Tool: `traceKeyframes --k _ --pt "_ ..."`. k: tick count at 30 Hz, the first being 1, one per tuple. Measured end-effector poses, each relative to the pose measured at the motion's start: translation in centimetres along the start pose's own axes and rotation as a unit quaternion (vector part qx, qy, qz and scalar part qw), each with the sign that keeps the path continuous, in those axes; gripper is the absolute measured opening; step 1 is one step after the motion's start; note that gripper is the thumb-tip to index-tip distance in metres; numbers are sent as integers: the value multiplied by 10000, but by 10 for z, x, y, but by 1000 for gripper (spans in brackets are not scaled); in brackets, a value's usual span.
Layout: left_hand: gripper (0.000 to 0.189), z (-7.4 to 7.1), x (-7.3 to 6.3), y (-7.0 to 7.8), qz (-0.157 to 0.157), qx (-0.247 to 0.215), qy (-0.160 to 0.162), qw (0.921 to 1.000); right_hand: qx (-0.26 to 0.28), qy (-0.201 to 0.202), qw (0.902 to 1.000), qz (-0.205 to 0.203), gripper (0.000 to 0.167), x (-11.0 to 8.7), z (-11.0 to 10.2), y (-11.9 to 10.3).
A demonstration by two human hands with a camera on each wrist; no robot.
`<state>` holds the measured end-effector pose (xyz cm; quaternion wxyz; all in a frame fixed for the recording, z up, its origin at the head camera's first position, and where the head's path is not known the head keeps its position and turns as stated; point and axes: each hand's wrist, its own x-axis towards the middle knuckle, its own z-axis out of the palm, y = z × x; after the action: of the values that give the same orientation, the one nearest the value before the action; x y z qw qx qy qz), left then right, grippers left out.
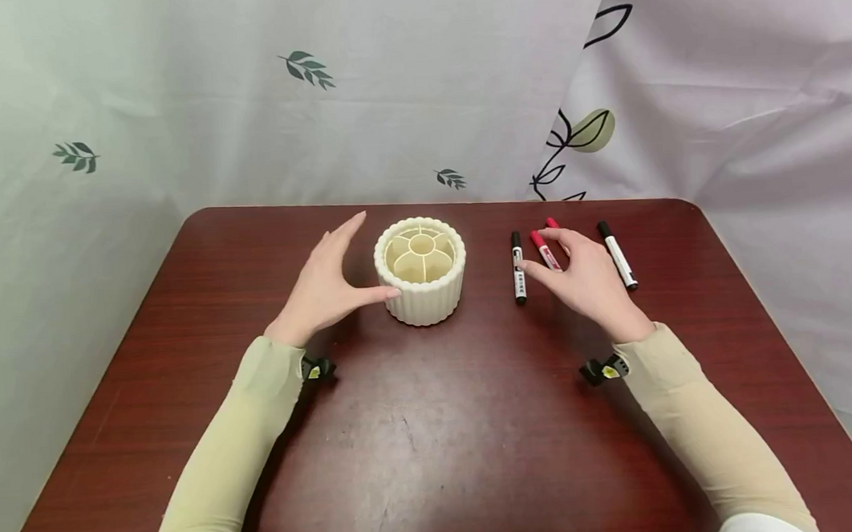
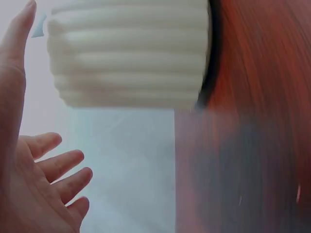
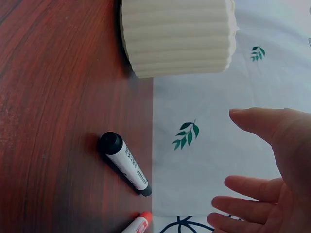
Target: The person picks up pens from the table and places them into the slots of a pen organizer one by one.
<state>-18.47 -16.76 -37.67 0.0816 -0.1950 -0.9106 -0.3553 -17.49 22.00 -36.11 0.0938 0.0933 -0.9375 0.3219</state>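
Observation:
A cream, ribbed round pen holder (image 1: 428, 302) stands upright on the table, its inside split into several compartments around a central ring. My left hand (image 1: 326, 283) is spread beside its left side, the thumb overlapping the rim in the head view. In the left wrist view the holder's ribbed wall (image 2: 131, 58) lies beyond the spread fingers. My right hand (image 1: 586, 278) hovers over the markers with thumb and fingers apart, holding nothing. Under and near it lie a black-capped marker (image 1: 519, 273), a red marker (image 1: 546, 252), a second red one (image 1: 553, 222) partly hidden by the fingers, and another black-capped marker (image 1: 617, 254).
The dark red-brown wooden table (image 1: 434, 426) has rounded far corners. A pale curtain (image 1: 404, 122) with leaf prints hangs right behind its far edge and along both sides. Each wrist carries a small black camera, one at the left cuff (image 1: 318, 370).

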Motion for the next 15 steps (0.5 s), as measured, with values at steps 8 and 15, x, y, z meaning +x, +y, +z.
traceKeyframes --k 8,15 --pt "114 24 8 9 -244 -989 166 9947 137 -118 9998 102 65 3 4 5" --pt "112 39 14 15 -244 -1731 113 9845 319 -352 9986 249 62 7 10 12"
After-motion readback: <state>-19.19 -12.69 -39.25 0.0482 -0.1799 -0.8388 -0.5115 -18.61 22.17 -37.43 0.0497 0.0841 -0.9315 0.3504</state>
